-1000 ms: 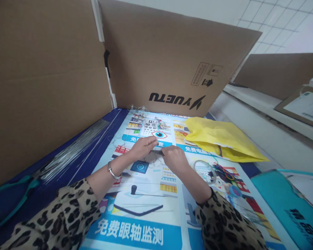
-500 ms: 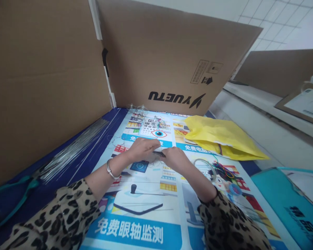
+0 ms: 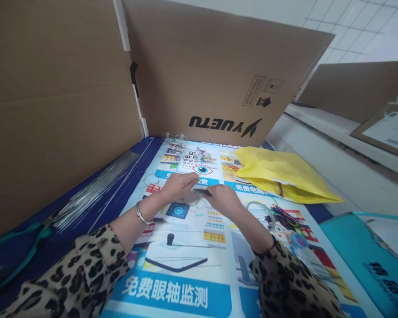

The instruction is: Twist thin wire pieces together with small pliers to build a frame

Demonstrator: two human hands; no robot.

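Over the middle of the printed sheet, my two hands work close together. A thin dark, flat tool sticks out leftward from my closed right hand; its kind does not show. Fingers pinched together, my left hand is just left of the tool's tip, and what it holds is hidden or too fine to name. A faint thin wire loop shows just below the tool, between the hands.
Left lies a bundle of straight silvery wires beside teal-handled pliers. Tangled wire scraps lie at the back. Coloured wires, a yellow bag and a teal packet are right. Cardboard panels stand behind.
My left hand has shifted slightly left and up, away from my right hand. More of the dark tool now shows between them. My right hand stays nearly in place.
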